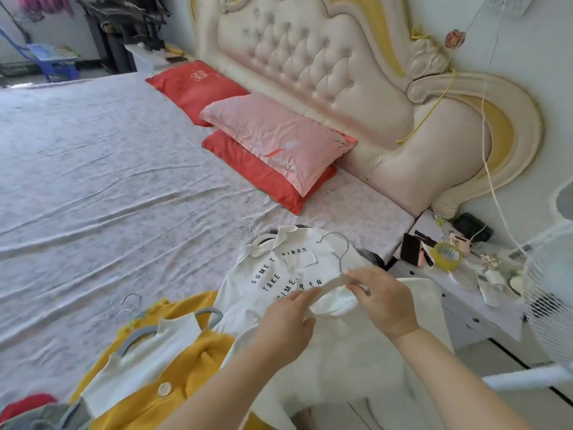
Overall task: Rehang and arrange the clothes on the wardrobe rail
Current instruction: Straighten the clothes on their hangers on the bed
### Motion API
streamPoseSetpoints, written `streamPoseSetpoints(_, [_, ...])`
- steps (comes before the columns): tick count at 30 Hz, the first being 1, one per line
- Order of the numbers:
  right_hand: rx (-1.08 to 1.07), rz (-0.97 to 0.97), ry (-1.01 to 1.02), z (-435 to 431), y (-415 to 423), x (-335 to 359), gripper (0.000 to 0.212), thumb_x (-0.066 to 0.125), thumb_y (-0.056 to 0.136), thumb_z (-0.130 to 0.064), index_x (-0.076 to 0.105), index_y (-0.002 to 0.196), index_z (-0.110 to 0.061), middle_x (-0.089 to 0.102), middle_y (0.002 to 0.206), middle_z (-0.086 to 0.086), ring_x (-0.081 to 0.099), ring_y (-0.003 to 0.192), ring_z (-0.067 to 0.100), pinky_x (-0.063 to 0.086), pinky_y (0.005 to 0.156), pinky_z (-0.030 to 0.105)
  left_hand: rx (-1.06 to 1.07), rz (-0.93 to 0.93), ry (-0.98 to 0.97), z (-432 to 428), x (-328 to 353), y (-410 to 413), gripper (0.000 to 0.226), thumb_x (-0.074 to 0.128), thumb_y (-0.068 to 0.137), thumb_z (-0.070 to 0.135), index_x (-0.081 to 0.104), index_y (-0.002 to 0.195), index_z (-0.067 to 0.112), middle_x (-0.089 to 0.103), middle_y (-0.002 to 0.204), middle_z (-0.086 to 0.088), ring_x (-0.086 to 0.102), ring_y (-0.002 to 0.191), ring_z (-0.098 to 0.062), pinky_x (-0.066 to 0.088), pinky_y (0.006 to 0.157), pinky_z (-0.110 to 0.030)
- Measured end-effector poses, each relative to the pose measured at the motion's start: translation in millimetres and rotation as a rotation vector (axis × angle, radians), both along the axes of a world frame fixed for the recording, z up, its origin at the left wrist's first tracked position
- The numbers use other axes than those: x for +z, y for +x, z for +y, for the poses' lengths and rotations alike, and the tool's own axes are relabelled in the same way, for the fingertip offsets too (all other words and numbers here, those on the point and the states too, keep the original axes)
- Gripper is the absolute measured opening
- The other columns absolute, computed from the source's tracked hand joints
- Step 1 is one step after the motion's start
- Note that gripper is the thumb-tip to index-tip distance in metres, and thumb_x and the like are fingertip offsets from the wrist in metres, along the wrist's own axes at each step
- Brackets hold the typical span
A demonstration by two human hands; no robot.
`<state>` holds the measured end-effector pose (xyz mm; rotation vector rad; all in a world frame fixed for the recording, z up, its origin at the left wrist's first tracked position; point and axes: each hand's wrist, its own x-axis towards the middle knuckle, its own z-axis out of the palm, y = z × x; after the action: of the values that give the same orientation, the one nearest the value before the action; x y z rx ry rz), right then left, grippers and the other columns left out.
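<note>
A white garment [341,346] hangs over the bed's near edge with a hanger [339,252] pushed into its neck, the metal hook standing up. My left hand [288,318] grips the collar on the left side. My right hand [383,297] pinches the collar and the hanger's shoulder on the right. Under it lies a white shirt with black lettering [279,271] on its own hanger. To the left lies a yellow cardigan over a white top [161,364] on grey hangers [136,336]. No wardrobe rail is in view.
The bed [108,181] spreads wide to the left, with red and pink pillows [273,144] against a padded headboard [325,57]. A cluttered bedside cabinet [459,274] and a white fan [548,293] stand at the right. More clothes [34,411] lie at the bottom left.
</note>
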<state>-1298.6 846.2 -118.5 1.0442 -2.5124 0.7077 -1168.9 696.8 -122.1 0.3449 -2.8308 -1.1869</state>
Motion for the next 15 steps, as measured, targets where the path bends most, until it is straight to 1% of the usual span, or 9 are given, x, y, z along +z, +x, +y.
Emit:
streamPoseSetpoints(2, [0.072, -0.002, -0.007, -24, -42, -14, 0.037, 0.085, 0.058, -0.007, 0.070, 0.088, -0.023, 0.069, 0.081, -0.006, 0.053, 0.089, 0.007, 0.042, 0.066, 0.019, 0.065, -0.025, 0.019, -16, -12, -32, 0.055, 0.047, 0.090, 0.019, 0.030, 0.141, 0.034, 0.043, 0.138, 0.011, 0.042, 0.124, -0.012, 0.033, 0.095, -0.020])
streamPoseSetpoints(5, [0.163, -0.009, 0.011, -62, -104, -34, 0.026, 0.075, 0.060, -0.014, 0.072, 0.085, -0.022, 0.069, 0.079, -0.006, 0.053, 0.087, 0.007, 0.042, 0.065, 0.018, 0.161, -0.066, 0.048, -40, -27, -83, 0.054, 0.048, 0.089, 0.018, 0.033, 0.139, 0.035, 0.045, 0.136, 0.011, 0.043, 0.123, -0.011, 0.032, 0.097, -0.020])
streamPoseSetpoints(7, [0.208, -0.070, 0.021, -85, -141, -48, 0.026, 0.074, 0.061, -0.014, 0.071, 0.085, -0.024, 0.069, 0.079, -0.008, 0.054, 0.087, 0.007, 0.042, 0.065, 0.018, 0.218, -0.101, 0.051, -56, -35, -116, 0.053, 0.048, 0.089, 0.017, 0.035, 0.138, 0.035, 0.046, 0.134, 0.011, 0.043, 0.122, -0.011, 0.031, 0.097, -0.018])
streamPoseSetpoints(9, [0.248, -0.182, 0.036, -112, -174, -64, 0.028, 0.079, 0.064, -0.009, 0.069, 0.085, -0.026, 0.069, 0.081, -0.010, 0.054, 0.088, 0.006, 0.043, 0.065, 0.019, 0.289, -0.137, 0.062, -76, -48, -145, 0.052, 0.047, 0.090, 0.015, 0.036, 0.137, 0.034, 0.047, 0.133, 0.011, 0.044, 0.120, -0.010, 0.031, 0.094, -0.016])
streamPoseSetpoints(11, [0.295, -0.242, 0.082, -142, -201, -81, 0.024, 0.077, 0.067, -0.010, 0.069, 0.083, -0.025, 0.067, 0.082, -0.012, 0.057, 0.083, 0.006, 0.043, 0.060, 0.021, 0.346, -0.175, 0.064, -97, -61, -168, 0.052, 0.046, 0.090, 0.014, 0.036, 0.137, 0.035, 0.046, 0.135, 0.011, 0.043, 0.121, -0.010, 0.031, 0.095, -0.016])
streamPoseSetpoints(12, [0.328, -0.245, 0.115, -158, -211, -87, 0.019, 0.073, 0.069, -0.013, 0.068, 0.082, -0.026, 0.067, 0.082, -0.012, 0.059, 0.079, 0.006, 0.043, 0.055, 0.020, 0.370, -0.194, 0.056, -108, -67, -176, 0.052, 0.046, 0.090, 0.015, 0.035, 0.138, 0.035, 0.044, 0.137, 0.011, 0.041, 0.124, -0.009, 0.030, 0.096, -0.016])
streamPoseSetpoints(13, [0.348, -0.249, 0.158, -174, -218, -93, 0.015, 0.069, 0.072, -0.016, 0.068, 0.083, -0.025, 0.067, 0.084, -0.011, 0.061, 0.079, 0.009, 0.044, 0.055, 0.021, 0.395, -0.212, 0.041, -118, -74, -182, 0.053, 0.046, 0.091, 0.016, 0.033, 0.139, 0.034, 0.041, 0.140, 0.012, 0.037, 0.127, -0.009, 0.027, 0.098, -0.016])
streamPoseSetpoints(14, [0.358, -0.265, 0.214, -191, -225, -101, 0.013, 0.066, 0.076, -0.016, 0.069, 0.086, -0.023, 0.067, 0.088, -0.008, 0.062, 0.083, 0.014, 0.046, 0.057, 0.025, 0.420, -0.236, 0.022, -127, -80, -187, 0.054, 0.046, 0.091, 0.017, 0.031, 0.140, 0.033, 0.037, 0.142, 0.013, 0.034, 0.130, -0.008, 0.026, 0.098, -0.016])
streamPoseSetpoints(15, [0.355, -0.297, 0.283, -207, -232, -110, 0.016, 0.064, 0.081, -0.015, 0.068, 0.094, -0.021, 0.065, 0.097, -0.005, 0.060, 0.092, 0.019, 0.046, 0.063, 0.028, 0.445, -0.264, 0.002, -134, -87, -189, 0.054, 0.047, 0.091, 0.018, 0.030, 0.141, 0.032, 0.035, 0.143, 0.014, 0.032, 0.131, -0.008, 0.026, 0.098, -0.016])
